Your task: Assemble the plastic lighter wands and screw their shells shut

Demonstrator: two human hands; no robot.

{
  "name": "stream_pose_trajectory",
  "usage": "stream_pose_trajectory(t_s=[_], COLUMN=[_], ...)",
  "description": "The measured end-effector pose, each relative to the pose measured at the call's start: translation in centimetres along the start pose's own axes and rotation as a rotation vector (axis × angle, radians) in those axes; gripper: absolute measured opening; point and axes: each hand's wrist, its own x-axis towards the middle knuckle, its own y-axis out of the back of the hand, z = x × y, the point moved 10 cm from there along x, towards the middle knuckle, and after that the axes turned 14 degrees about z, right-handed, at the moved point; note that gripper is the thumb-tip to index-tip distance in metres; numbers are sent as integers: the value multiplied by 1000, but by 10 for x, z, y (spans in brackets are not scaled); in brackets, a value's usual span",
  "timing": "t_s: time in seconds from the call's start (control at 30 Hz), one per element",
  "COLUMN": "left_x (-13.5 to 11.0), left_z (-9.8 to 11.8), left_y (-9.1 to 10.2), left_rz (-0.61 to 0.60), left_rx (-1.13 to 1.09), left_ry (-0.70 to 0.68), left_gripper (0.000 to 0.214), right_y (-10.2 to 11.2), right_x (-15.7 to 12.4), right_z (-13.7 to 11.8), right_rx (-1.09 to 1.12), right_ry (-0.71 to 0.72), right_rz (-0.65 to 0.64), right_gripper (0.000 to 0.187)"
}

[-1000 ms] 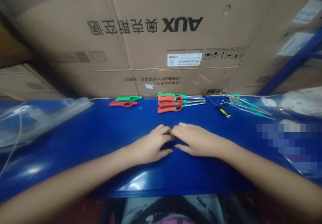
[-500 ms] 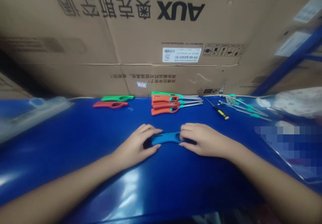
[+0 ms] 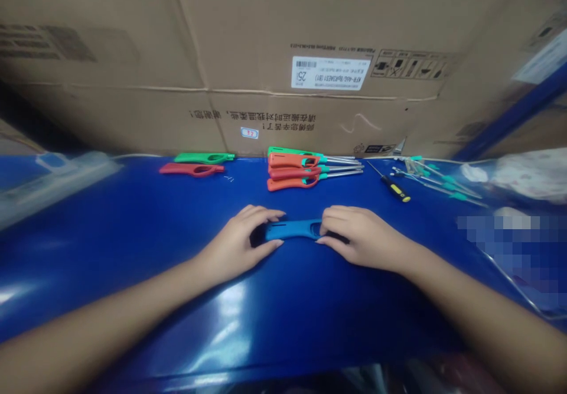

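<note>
A blue handle [image 3: 293, 230] is held at both ends, just toward six o'clock from the view's centre, its length laid from nine to three o'clock. A dark slot [image 3: 278, 225] is seen near its nine-o'clock end, a partly covered rounded opening [image 3: 315, 228] at three.

It looked like an assembly workshop: a blue worktop [image 3: 345, 329] carried a screwdriver [image 3: 397, 191] and loose metal rods [image 3: 456, 195] right of centre, grouped lighters [image 3: 292, 172] mid-frame; cardboard packaging [image 3: 248, 39] filled the upper frame.
</note>
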Motion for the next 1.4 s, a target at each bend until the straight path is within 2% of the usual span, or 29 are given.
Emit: stream_pose_trajectory(t_s=[0.4, 0.5, 0.63, 0.7, 0.77, 0.87, 0.93, 1.07, 1.4], left_x=[1, 1, 1, 1, 1, 2, 2, 4, 4], left_z=[0, -1, -3, -4, -4, -5, -5, -4, -6], left_y=[1, 1, 3, 5, 4, 3, 3, 3, 4], left_rz=[10, 11, 44, 58, 50, 31, 29, 36, 43], left_rx=[3, 9, -4, -15, -27, -45, -43, -27, -61], left_ry=[4, 10, 28, 27, 29, 37, 36, 28, 32], left_gripper=[42, 43, 38, 38, 39, 38, 38, 38, 39], right_y=[4, 14, 43, 54, 49, 25, 13, 1, -1], right_x=[1, 2, 3, 3, 4, 1, -3, -6, -5], right_z=[4, 13, 25, 27, 24, 12, 7, 7, 14], right_rx=[53, 67, 50, 70, 112, 148, 105, -6, -48], right_ry=[-37, -101, -164, -182, -173, -135, -123, -109, -130], right_rz=[23, 132, 376, 414, 294, -5, -116, -166, -155], right_gripper=[13, 14, 14, 16, 18, 20, 22, 23, 22])
